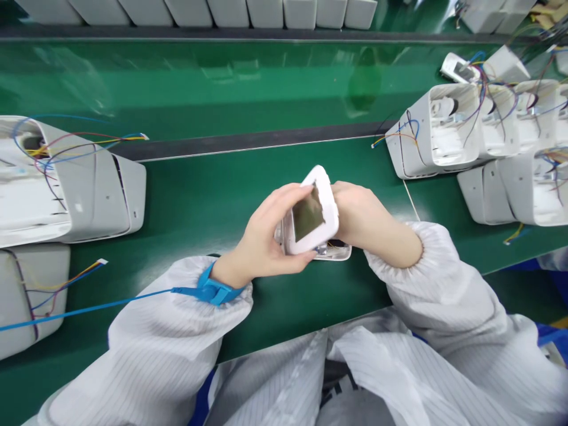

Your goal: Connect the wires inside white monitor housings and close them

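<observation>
My left hand grips a white frame with a dark screen, thumb on its lower edge and fingers at its upper left. The frame is tilted above a white shell, in which a bit of metal and wiring shows. Just right of the frame is my right hand, its fingers bent behind the frame and hidden. What the right hand holds, if anything, cannot be seen. A blue wrist strap circles my left wrist.
White housings with loose wires stand at the left and right. A small white unit lies at the back right. White boxes line the far edge beyond a dark rail. A blue cord runs left.
</observation>
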`<state>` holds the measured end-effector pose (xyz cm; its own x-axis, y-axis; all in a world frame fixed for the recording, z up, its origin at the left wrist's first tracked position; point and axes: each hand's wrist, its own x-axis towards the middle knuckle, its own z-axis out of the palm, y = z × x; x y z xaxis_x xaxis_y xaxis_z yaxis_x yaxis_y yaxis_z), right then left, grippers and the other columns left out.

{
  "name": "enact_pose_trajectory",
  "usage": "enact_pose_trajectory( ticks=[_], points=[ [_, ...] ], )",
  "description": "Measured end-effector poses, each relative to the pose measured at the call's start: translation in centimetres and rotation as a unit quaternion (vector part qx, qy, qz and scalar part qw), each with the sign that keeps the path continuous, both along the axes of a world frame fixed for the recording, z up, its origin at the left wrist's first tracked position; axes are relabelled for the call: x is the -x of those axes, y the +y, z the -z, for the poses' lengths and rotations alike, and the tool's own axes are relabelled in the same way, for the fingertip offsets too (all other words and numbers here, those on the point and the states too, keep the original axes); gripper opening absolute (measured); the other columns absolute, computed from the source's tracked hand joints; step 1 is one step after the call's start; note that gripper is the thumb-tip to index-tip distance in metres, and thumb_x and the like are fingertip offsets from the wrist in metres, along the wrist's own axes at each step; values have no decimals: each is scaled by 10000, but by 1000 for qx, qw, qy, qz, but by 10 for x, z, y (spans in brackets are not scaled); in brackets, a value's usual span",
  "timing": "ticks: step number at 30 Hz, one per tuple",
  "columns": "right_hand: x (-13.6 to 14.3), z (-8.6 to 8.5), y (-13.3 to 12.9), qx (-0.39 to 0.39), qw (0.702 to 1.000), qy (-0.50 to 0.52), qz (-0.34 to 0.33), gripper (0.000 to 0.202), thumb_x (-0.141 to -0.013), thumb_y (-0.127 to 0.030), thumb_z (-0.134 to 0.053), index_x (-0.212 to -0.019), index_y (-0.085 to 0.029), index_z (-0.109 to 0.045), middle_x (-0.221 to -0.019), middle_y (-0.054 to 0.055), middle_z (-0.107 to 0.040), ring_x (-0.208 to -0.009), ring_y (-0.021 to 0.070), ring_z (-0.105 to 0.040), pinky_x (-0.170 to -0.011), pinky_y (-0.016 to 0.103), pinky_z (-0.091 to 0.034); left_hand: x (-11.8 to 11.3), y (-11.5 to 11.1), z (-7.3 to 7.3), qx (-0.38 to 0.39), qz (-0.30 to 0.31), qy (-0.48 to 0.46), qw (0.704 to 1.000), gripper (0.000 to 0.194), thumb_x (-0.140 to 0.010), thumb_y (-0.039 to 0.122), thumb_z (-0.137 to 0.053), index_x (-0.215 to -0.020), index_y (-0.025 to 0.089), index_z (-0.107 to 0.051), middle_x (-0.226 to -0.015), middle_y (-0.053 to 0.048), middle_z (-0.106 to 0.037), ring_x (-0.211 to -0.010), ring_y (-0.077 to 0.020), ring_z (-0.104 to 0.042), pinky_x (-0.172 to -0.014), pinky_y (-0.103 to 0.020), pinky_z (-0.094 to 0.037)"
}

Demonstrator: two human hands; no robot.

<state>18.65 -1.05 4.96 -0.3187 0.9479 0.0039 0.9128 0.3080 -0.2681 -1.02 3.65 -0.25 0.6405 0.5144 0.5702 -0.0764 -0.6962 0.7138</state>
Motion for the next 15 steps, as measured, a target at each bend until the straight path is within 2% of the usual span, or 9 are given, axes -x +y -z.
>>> enact_pose_trajectory(
  ticks=[4, 6, 8, 9, 11, 13, 15],
  points=[
    [-16, 4, 11, 37, 997, 59, -14, 176, -852, -130, -658, -998, -166, -750, -1063, 84, -737, -953, 242, -684, -848, 340, -523, 3, 4, -15, -118, 36, 123, 985, 776, -766, 323, -730, -1473, 205, -432, -1405, -193, -485, -1291, -335, -512, -1073, -510, -463],
    [-32, 2, 19, 96, 987, 119, -53, 209, -853, -120, -654, -1008, -201, -768, -1179, 60, -720, -1083, 251, -675, -939, 356, -526, 4, 5, -18, -143, 62, 183, 971, 754, -790, 325, -698, -1483, 200, -428, -1440, -203, -449, -1323, -352, -479, -1087, -525, -444],
    [-47, -2, 26, 154, 964, 195, -91, 199, -869, -134, -640, -945, -240, -791, -1210, 18, -716, -1167, 245, -652, -984, 358, -523, 5, 6, -18, -149, 78, 224, 960, 759, -808, 338, -680, -1504, 198, -409, -1483, -207, -411, -1357, -360, -444, -1110, -530, -418],
    [-51, -4, 28, 167, 953, 240, -86, 182, -883, -166, -638, -922, -249, -795, -1183, 5, -727, -1159, 237, -658, -979, 356, -531, 6, 6, -18, -151, 81, 236, 956, 759, -817, 346, -672, -1511, 202, -402, -1499, -206, -398, -1364, -359, -435, -1115, -528, -411],
    [-52, -6, 30, 151, 928, 340, -21, 163, -917, -255, -632, -939, -242, -794, -1095, 7, -752, -1070, 215, -692, -933, 347, -557, 6, 6, -16, -155, 74, 251, 953, 741, -830, 369, -663, -1510, 215, -410, -1518, -202, -383, -1360, -361, -434, -1109, -532, -408],
    [-43, -3, 29, 127, 895, 424, 54, 208, -946, -340, -619, -993, -216, -780, -1051, 26, -761, -995, 199, -708, -894, 337, -573, 6, 6, -14, -160, 61, 268, 948, 727, -836, 418, -671, -1499, 244, -430, -1528, -196, -378, -1343, -371, -445, -1087, -548, -415],
    [-27, 2, 26, 146, 871, 464, 67, 252, -948, -397, -628, -1030, -203, -766, -1052, 38, -762, -974, 194, -709, -872, 326, -579, 5, 5, -12, -161, 51, 285, 943, 763, -826, 512, -694, -1500, 276, -426, -1504, -195, -404, -1321, -386, -461, -1048, -563, -436]
  ],
)
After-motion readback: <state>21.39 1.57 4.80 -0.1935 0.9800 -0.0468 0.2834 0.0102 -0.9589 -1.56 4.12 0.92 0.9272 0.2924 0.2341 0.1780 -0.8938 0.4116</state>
